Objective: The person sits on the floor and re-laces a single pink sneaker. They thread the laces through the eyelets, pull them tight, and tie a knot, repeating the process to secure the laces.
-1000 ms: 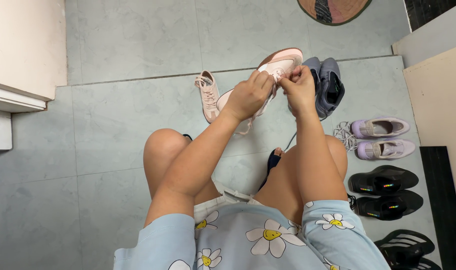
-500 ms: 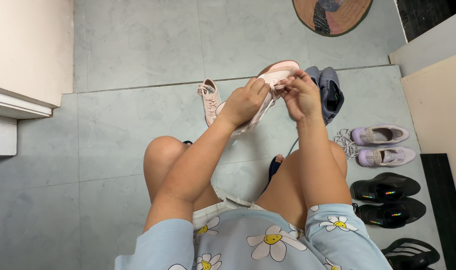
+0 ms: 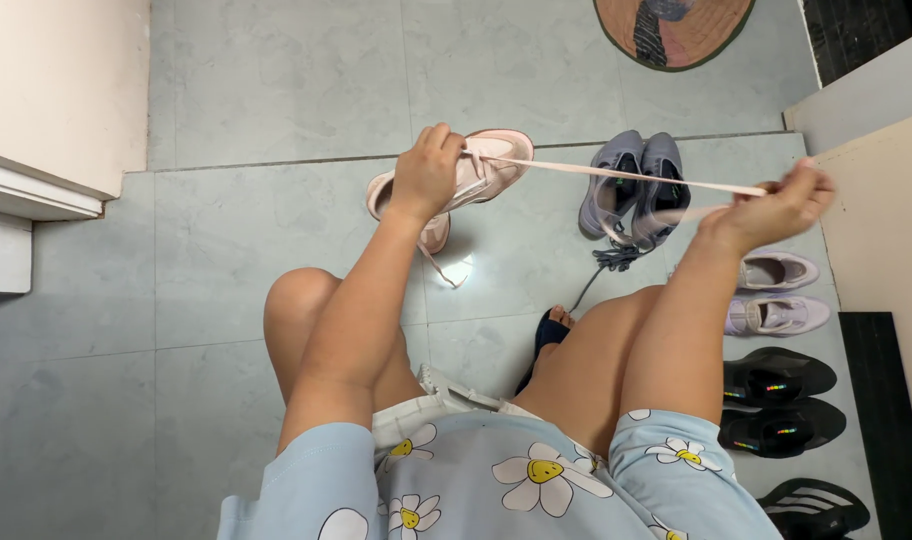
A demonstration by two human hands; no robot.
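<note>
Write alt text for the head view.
Left hand holds a pink shoe above a grey tiled floor while the right hand pulls its lace taut sideways. Pairs of shoes line the right.

Head view: I am gripping a pink sneaker (image 3: 481, 170) and drawing its lace (image 3: 626, 176) taut to my right.

My left hand (image 3: 426, 170) is clasping the sneaker above the grey tiled floor (image 3: 246, 230), while my right hand (image 3: 776, 205) is pinching the lace's far end, so the pale strip is running straight between both hands and crossing over a grey-blue pair of shoes (image 3: 636, 185). A lilac pair (image 3: 776, 295) and a black pair (image 3: 781, 395) are lying along the right wall, and a round mat (image 3: 676, 20) is showing at the top edge.
</note>
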